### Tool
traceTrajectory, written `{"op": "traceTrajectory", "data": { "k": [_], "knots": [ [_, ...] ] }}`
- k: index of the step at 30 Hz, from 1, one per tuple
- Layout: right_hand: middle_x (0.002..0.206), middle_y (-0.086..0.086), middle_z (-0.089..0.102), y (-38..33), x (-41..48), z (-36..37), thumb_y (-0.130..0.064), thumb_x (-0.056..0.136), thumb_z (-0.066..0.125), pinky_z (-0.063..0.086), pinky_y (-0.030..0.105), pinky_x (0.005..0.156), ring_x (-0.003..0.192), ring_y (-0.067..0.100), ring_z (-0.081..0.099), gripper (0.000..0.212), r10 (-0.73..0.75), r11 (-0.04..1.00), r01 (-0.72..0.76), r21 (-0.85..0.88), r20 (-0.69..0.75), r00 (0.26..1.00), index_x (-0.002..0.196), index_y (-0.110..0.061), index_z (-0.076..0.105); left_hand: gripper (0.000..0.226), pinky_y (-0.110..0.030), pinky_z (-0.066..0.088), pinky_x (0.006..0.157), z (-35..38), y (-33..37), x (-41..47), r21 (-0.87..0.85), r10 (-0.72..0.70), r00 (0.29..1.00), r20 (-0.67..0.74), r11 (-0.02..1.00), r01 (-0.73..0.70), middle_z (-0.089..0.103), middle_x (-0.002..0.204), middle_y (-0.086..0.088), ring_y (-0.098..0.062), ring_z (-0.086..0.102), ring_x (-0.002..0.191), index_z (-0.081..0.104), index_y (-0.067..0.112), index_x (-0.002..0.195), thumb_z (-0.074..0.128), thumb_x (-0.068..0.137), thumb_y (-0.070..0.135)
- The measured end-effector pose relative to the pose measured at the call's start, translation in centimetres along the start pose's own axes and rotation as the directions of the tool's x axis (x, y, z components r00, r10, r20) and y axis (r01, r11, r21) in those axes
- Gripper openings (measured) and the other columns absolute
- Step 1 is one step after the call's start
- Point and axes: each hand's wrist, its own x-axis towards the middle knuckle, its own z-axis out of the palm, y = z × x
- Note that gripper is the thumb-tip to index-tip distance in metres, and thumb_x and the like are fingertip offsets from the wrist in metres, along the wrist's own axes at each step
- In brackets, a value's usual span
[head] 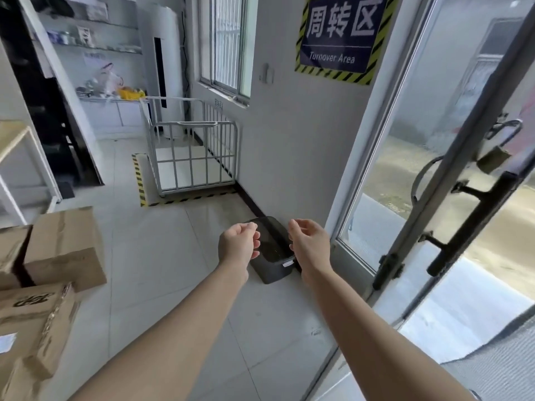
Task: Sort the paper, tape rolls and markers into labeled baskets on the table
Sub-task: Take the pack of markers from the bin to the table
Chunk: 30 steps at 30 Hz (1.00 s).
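Honestly, view: I see no paper, tape rolls or markers here, and no labeled baskets; only a corner of a pale table (13, 137) shows at the far left edge.
Left hand: the left hand (238, 244) is stretched forward, fingers loosely curled, holding nothing.
Right hand: the right hand (308, 241) is also forward, fingers half bent and relaxed, nothing in it.
Between the hands: a dark bin (273, 256) stands on the floor (162, 250) against the wall, below both hands; I cannot tell if they touch it, and I think they do not.
Left side: cardboard boxes (58, 250) are piled on the floor, near my left arm.
Right side: a glass door (434, 169) stands open, with a padlock (492, 160) hanging by its black handle.
Step, as I judge: the sorting is not begun; the hands seem to reach toward the bin.
Risk one: the bin carries no label that I can read, so taking it for a sorting basket may be a mistake.
Risk two: the door edge is close to my right arm; a wide swing can knock against it.
Risk three: stepping back toward the table, I can trip on the boxes, because they lie low.
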Motion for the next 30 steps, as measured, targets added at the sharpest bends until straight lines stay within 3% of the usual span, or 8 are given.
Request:
{"op": "traceTrajectory", "data": {
  "k": [6, 11, 16, 26, 30],
  "knots": [
    [0.092, -0.002, 0.071, 1.9, 7.8, 3.7, -0.031, 0.089, 0.06, 0.057, 0.038, 0.086, 0.091, 0.019, 0.068, 0.017, 0.035, 0.999, -0.035, -0.013, 0.001, 0.999, 0.096, -0.019, 0.07, 0.017, -0.027, 0.049, 0.058, 2.8, 0.4, 8.7, 0.002, -0.02, 1.0, 0.019, 1.0, 0.02, 0.062, 0.077, -0.001, -0.015, 0.057, 0.068, 0.063, 0.015, 0.081, 0.053, 0.094, 0.017],
    [0.09, -0.003, 0.071, 2.6, 14.9, 7.6, -0.031, 0.089, 0.06, 0.056, 0.04, 0.088, 0.09, 0.017, 0.067, 0.017, 0.062, 0.998, -0.063, -0.02, -0.022, 0.998, 0.097, -0.02, 0.07, 0.014, -0.024, 0.05, 0.059, 5.3, 1.4, 16.9, 0.018, -0.023, 0.998, 0.052, 1.0, 0.022, 0.063, 0.077, 0.001, -0.013, 0.058, 0.07, 0.065, 0.014, 0.09, 0.053, 0.095, 0.019],
    [0.092, -0.006, 0.071, 2.6, 21.7, 11.1, -0.031, 0.089, 0.06, 0.056, 0.04, 0.088, 0.09, 0.014, 0.067, 0.008, 0.09, 0.995, -0.091, -0.029, -0.052, 0.995, 0.091, -0.027, 0.067, 0.014, -0.024, 0.049, 0.058, 7.6, 2.8, 25.3, 0.047, -0.047, 0.994, 0.097, 0.998, 0.043, 0.062, 0.076, 0.002, -0.012, 0.056, 0.067, 0.065, 0.013, 0.093, 0.053, 0.095, 0.019],
    [0.09, -0.007, 0.066, 4.9, 32.4, 14.6, -0.026, 0.091, 0.061, 0.057, 0.032, 0.084, 0.092, 0.016, 0.065, 0.017, 0.169, 0.984, -0.172, -0.045, -0.074, 0.983, 0.103, -0.017, 0.069, 0.014, -0.023, 0.048, 0.055, 12.9, 2.0, 37.8, 0.109, -0.119, 0.981, 0.156, 0.989, 0.102, 0.062, 0.075, 0.0, -0.012, 0.055, 0.064, 0.065, 0.011, 0.098, 0.054, 0.094, 0.018],
    [0.088, -0.008, 0.068, 6.6, 37.6, 15.2, -0.026, 0.089, 0.062, 0.057, 0.035, 0.087, 0.088, 0.013, 0.065, 0.013, 0.189, 0.979, -0.193, -0.065, -0.07, 0.98, 0.097, -0.02, 0.069, 0.012, -0.022, 0.047, 0.054, 16.0, 0.9, 42.5, 0.128, -0.148, 0.973, 0.176, 0.984, 0.126, 0.062, 0.076, 0.0, -0.012, 0.055, 0.065, 0.064, 0.013, 0.09, 0.053, 0.094, 0.018]
  ]
}}
